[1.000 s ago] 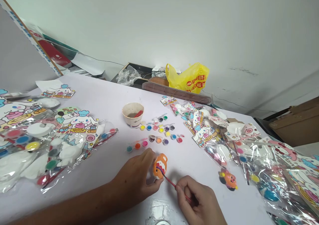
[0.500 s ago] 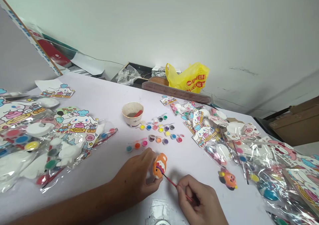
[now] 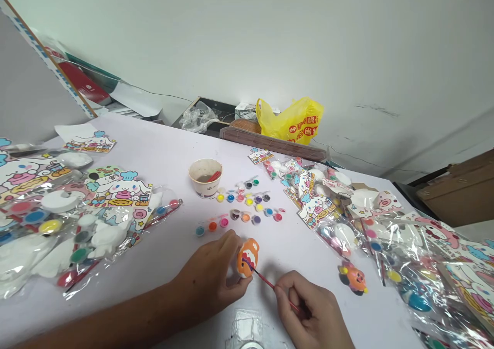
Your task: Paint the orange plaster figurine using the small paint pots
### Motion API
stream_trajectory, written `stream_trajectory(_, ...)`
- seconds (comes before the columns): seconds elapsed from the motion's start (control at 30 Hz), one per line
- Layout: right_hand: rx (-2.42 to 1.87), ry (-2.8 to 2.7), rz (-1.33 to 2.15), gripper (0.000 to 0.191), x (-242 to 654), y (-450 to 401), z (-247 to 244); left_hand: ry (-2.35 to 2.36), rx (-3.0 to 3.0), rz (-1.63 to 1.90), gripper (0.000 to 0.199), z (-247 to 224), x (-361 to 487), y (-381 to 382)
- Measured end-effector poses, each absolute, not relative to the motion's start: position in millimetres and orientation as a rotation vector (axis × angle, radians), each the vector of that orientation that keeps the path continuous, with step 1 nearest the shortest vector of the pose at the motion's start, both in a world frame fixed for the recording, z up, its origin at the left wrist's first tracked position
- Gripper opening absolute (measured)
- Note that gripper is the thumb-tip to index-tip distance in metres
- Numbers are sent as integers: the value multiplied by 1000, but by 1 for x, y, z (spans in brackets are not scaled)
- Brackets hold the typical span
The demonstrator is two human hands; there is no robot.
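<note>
Between the fingers and thumb of my left hand (image 3: 216, 269) is a small orange and white figurine (image 3: 247, 259), with a purple line and red patches on its face. My right hand (image 3: 309, 308) grips a thin red paintbrush (image 3: 266, 281). The brush's dark tip touches the figurine's lower right side, by the purple line. Just beyond my left hand stand several small paint pots (image 3: 212, 226) in different colours. A paper cup (image 3: 206, 178) behind them contains murky water and red sticks. Another painted figurine (image 3: 353, 278), orange with black and yellow parts, lies to the right of my right hand.
Clear bags of white figures and paints (image 3: 104, 230) cover the left side of the table. More such bags (image 3: 347, 205) spread along the right. At the back, a yellow plastic bag (image 3: 291, 122) sits behind a brown ledge. Clear tape (image 3: 247, 326) lies at the front edge.
Both hands keep nearly the same place. The brush tip has shifted very slightly on the figurine, and little else differs.
</note>
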State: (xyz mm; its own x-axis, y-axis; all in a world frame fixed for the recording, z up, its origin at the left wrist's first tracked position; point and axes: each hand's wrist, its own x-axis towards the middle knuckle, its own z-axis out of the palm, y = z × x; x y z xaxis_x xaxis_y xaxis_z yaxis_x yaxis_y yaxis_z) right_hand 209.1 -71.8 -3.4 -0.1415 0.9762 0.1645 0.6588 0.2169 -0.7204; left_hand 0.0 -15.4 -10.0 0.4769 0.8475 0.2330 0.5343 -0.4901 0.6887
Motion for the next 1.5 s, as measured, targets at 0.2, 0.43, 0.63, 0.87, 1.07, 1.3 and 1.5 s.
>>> stream_trajectory(0.2,-1489,-1897,614,30,210,-71,-5,1135,2185,762,21,-11,0,-16)
stream_trajectory(0.43,-1487,-1925,600,29,210,-70,-4,1139,2190,762,21,-12,1,-15)
stream_trajectory(0.63,-1487,-1927,582,33,210,-70,-4,1147,2206,760,22,-10,0,-15)
stream_trajectory(0.87,-1481,-1923,594,31,209,-70,-4,1149,2202,719,21,-10,0,-15)
stream_trajectory(1.07,-1469,-1911,582,33,209,-69,-3,1136,2208,738,20,-11,0,-14)
stream_trajectory(1.3,-1474,-1910,618,33,210,-69,-3,1156,2198,707,20,-11,0,-17)
stream_trajectory(1.5,-1483,-1772,701,35,219,-64,0,1142,2118,652,20,-3,0,-13)
